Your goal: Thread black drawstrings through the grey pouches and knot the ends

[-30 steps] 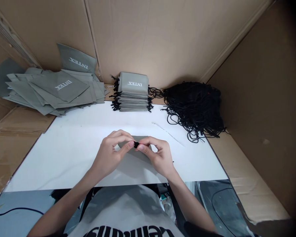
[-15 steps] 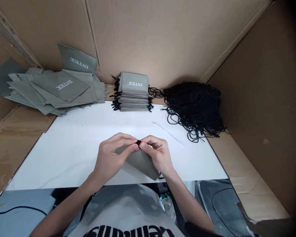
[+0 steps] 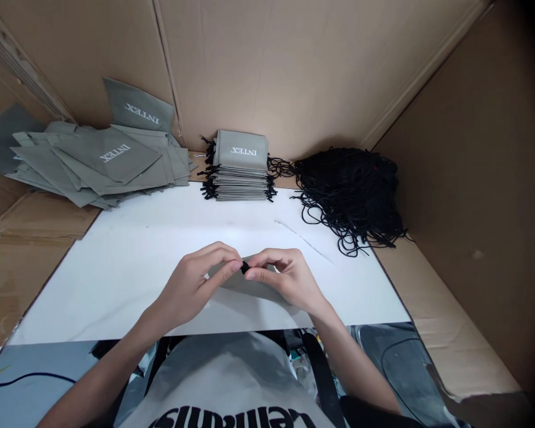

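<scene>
Over the front middle of the white table, my left hand (image 3: 198, 282) and my right hand (image 3: 292, 276) meet fingertip to fingertip. Thumb and fingers of each are pinched on a small black cord knot (image 3: 245, 267) between them. Below the knot a grey fabric pouch (image 3: 254, 288) shows partly, the rest covered by my hands. Both forearms come in from the lower edge. Beyond my right hand a thin needle-like metal tool (image 3: 303, 240) lies on the table.
A loose heap of grey pouches (image 3: 116, 157) is at the back left. Stacked pouches with black cords (image 3: 243, 160) stand at the back middle. A tangle of black cords (image 3: 348, 190) lies at the back right. Cardboard walls (image 3: 294, 71) enclose the white table (image 3: 129, 255).
Both hands have shifted slightly left and down, and the fingertips are a little farther apart around the black knot. The pouch has turned, showing less of its lower right corner.
</scene>
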`<control>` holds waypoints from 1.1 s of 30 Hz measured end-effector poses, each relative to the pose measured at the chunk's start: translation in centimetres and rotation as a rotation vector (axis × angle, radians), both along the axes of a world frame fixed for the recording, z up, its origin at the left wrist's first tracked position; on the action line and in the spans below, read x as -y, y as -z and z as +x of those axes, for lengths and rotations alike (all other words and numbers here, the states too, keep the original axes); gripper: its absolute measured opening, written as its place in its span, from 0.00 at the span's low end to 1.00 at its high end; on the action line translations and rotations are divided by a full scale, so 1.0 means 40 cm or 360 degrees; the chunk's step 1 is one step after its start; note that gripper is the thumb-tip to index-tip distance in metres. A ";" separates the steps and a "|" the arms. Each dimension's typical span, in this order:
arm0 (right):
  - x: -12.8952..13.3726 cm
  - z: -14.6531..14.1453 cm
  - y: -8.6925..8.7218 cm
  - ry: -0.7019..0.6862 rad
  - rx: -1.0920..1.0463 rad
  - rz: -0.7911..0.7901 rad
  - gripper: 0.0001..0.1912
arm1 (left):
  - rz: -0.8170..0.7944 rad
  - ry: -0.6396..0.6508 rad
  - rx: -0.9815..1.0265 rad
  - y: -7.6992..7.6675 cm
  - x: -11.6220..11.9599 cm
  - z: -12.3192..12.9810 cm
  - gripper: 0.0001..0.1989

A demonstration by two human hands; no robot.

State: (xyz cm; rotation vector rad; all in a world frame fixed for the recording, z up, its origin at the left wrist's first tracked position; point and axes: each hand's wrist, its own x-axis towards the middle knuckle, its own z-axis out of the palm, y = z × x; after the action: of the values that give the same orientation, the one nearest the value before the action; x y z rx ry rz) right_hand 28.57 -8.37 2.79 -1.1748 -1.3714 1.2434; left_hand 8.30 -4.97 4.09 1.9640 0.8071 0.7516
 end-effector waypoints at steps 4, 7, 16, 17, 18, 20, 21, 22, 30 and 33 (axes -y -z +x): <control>0.000 -0.006 0.009 -0.0002 -0.0207 -0.0066 0.06 | -0.0052 -0.0077 0.0156 0.007 0.005 0.005 0.03; 0.001 -0.015 0.016 0.0023 -0.0257 -0.0078 0.05 | -0.0084 -0.0175 0.0217 0.008 0.005 0.013 0.03; 0.005 -0.019 0.010 0.0004 -0.0135 -0.0075 0.07 | 0.0078 -0.0106 0.0001 0.008 0.005 0.002 0.05; 0.006 -0.020 0.011 0.0004 -0.0142 -0.0068 0.08 | 0.0178 -0.0106 -0.0032 0.009 0.008 0.001 0.04; 0.007 -0.021 0.012 -0.0004 -0.0154 -0.0069 0.08 | 0.0276 -0.0099 -0.0062 0.009 0.011 -0.001 0.04; 0.009 -0.023 0.011 -0.0036 -0.0184 -0.0089 0.08 | 0.0404 -0.0075 -0.0111 0.008 0.014 -0.004 0.06; 0.010 -0.025 0.009 -0.0057 -0.0193 -0.0104 0.09 | 0.0422 -0.0060 -0.0129 0.006 0.015 -0.006 0.07; 0.012 -0.026 0.006 -0.0080 -0.0194 -0.0118 0.09 | 0.0414 -0.0043 -0.0146 0.004 0.014 -0.008 0.07; 0.028 -0.043 -0.001 0.0041 0.0062 0.0033 0.08 | 0.0470 -0.0033 -0.0371 -0.006 0.013 0.005 0.09; 0.029 -0.050 0.003 0.0089 0.0058 0.0043 0.07 | 0.0376 -0.0028 -0.0337 -0.003 0.014 0.010 0.09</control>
State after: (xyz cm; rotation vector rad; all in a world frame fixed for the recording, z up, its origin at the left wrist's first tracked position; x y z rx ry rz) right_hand 26.58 -9.54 2.68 -1.2143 -1.3685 1.1662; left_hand 8.71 -5.53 4.21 2.2795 0.8947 0.6820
